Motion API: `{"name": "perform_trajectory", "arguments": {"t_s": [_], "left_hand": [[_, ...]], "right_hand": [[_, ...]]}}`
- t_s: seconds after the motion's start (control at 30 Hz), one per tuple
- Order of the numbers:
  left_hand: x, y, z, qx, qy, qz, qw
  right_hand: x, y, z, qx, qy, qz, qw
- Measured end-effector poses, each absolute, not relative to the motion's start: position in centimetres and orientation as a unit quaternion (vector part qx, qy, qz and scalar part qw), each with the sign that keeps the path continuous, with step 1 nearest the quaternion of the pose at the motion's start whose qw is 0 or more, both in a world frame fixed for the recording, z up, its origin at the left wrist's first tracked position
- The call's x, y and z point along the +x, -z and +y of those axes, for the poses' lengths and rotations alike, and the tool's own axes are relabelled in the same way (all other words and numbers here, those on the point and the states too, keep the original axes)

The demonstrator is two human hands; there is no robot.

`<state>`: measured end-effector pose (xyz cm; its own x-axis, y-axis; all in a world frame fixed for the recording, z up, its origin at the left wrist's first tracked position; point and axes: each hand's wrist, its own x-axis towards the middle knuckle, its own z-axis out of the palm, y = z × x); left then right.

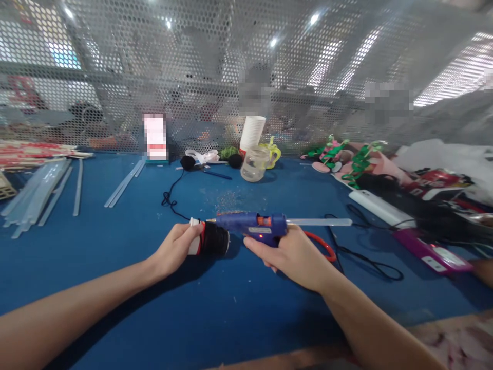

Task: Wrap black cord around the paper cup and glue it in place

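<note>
My left hand (177,247) is closed round the white and red end of a short cylinder wound in black cord (215,239), held on its side above the blue table. A black cord trails from it up to a black ball (188,163). My right hand (295,253) grips a blue glue gun (250,224), which points left and has a small red light lit. Its nozzle is at the cylinder's upper edge; whether the two touch I cannot tell. A clear glue stick (323,222) sticks out of the gun's back.
Glue sticks (38,190) lie at the left. A phone (155,137), stacked paper cups (252,133) and a clear jar (254,167) stand at the back of the blue table (127,318). At the right are a purple power strip (431,252), cables and craft flowers (331,154).
</note>
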<state>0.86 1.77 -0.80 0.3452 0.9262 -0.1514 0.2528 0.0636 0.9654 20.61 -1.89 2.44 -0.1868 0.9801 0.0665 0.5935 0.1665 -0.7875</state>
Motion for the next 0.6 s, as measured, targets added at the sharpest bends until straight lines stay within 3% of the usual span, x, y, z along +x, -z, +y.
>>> {"name": "perform_trajectory", "arguments": {"t_s": [0.33, 0.6], "left_hand": [[1.02, 0.61, 1.86, 0.607, -0.329, 0.489, 0.534], [1.09, 0.48, 1.8, 0.606, -0.33, 0.482, 0.539]], "right_hand": [[20.06, -2.57, -2.32, -0.506, -0.158, -0.808, 0.256], [19.87, -2.0, -2.85, -0.505, -0.168, -0.806, 0.259]]}}
